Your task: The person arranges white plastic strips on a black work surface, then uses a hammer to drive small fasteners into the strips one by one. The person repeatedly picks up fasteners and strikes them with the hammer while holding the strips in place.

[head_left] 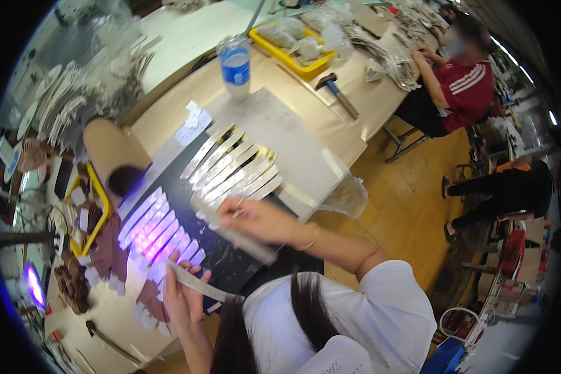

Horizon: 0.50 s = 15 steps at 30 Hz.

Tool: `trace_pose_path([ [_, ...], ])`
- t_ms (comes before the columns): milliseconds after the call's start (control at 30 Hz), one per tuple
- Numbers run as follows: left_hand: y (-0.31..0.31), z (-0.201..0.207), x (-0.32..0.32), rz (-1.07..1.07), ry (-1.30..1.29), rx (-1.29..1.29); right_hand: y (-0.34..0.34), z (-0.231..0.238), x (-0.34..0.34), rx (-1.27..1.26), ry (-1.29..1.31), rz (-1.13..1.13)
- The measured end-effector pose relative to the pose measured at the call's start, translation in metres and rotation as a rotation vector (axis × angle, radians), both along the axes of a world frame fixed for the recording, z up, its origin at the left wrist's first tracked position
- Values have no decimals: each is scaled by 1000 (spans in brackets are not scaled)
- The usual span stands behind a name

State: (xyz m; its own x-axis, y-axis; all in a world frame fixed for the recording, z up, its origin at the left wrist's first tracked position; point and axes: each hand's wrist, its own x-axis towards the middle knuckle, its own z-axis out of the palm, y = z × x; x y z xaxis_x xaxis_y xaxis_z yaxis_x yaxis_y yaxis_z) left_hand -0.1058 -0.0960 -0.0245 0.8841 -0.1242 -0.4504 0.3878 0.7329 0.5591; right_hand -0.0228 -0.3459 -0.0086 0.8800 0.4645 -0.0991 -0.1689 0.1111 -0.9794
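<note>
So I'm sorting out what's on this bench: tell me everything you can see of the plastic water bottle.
The plastic water bottle stands upright at the far side of the tan worktable, at the far edge of a grey mat. It is clear and cylindrical, with a blue label round its middle and a pale cap on top. How full it is I cannot tell. Nothing holds it; both hands are nearer the person, away from it. A yellow tray sits to its right, and a hammer lies beyond that.

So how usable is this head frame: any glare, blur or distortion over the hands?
Head view: heavy fisheye bending with a black rim; purple-white glare blows out the strips beside the left hand; the right hand and its strip are slightly soft; the far benches are softer.
</note>
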Motion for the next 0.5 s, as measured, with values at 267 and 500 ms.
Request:
trace_pose_path([
  [267,-6,2,-2,-7,108,29,-63,12,17,-710,-331,71],
  [500,-21,-6,0,-97,119,-32,-29,-28,3,-843,-578,-40],
])
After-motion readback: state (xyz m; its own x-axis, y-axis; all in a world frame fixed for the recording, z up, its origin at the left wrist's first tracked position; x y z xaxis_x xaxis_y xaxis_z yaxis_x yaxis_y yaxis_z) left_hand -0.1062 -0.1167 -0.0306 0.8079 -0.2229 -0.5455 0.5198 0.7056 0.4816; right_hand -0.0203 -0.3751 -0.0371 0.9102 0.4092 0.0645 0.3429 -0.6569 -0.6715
